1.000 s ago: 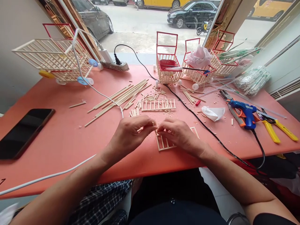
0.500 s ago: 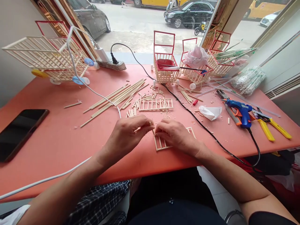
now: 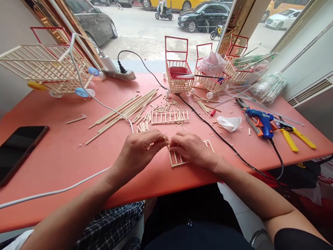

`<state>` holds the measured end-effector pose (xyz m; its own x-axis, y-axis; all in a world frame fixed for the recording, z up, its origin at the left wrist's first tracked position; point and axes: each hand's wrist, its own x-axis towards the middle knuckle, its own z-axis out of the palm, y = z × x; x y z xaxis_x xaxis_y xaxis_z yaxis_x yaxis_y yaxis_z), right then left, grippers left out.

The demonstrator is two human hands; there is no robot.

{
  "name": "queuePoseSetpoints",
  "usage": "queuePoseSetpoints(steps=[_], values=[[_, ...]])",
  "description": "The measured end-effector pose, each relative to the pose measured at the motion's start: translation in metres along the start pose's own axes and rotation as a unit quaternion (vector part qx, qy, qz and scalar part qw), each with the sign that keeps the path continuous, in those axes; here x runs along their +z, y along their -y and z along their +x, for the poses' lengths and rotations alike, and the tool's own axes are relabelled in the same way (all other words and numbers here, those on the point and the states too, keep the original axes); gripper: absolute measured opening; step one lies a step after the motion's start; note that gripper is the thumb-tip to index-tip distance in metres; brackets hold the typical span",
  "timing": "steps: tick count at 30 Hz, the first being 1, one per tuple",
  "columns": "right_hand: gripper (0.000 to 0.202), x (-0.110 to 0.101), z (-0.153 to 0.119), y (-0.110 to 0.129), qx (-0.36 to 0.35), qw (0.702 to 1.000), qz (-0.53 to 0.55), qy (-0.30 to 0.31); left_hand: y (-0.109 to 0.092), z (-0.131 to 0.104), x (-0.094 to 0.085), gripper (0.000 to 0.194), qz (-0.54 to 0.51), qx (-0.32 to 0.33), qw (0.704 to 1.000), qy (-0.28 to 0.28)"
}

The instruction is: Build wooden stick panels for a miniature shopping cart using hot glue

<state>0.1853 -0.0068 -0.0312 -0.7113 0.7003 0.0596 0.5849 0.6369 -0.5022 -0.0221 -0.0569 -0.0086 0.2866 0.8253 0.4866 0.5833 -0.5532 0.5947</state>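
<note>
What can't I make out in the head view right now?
Head view:
Pale wooden ladder-like frame: middle hidden by the right hand.
Left hand: what its fingertips hold, if anything; fingers cover it.
Flat black rectangular phone: left part cut off by picture edge.

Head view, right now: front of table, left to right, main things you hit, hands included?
black phone → lone short stick → left hand → right hand → white paper → blue glue gun → yellow-handled pliers
</note>
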Motion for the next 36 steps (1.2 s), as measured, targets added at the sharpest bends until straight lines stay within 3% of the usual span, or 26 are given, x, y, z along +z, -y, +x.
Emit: queuePoseSetpoints(steps=[16,26,36], values=[[0.009,-0.0081,-0.0004,0.0061,0.017,0.999,0.0,0.04,-0.0017,0.0009,-0.0014,0.011,0.002,-0.006,1.0,0.003],[0.008,-0.0042,0.0008,0.0053,0.018,0.999,0.0,0.03,-0.0015,0.0006,-0.002,0.014,0.0,-0.02,1.0,0.009],[0.009,-0.0083,-0.001,0.003,0.02,0.998,0.067,0.012,0.0016,0.0003,0.0013,0.014,0.007,-0.014,1.0,-0.001]])
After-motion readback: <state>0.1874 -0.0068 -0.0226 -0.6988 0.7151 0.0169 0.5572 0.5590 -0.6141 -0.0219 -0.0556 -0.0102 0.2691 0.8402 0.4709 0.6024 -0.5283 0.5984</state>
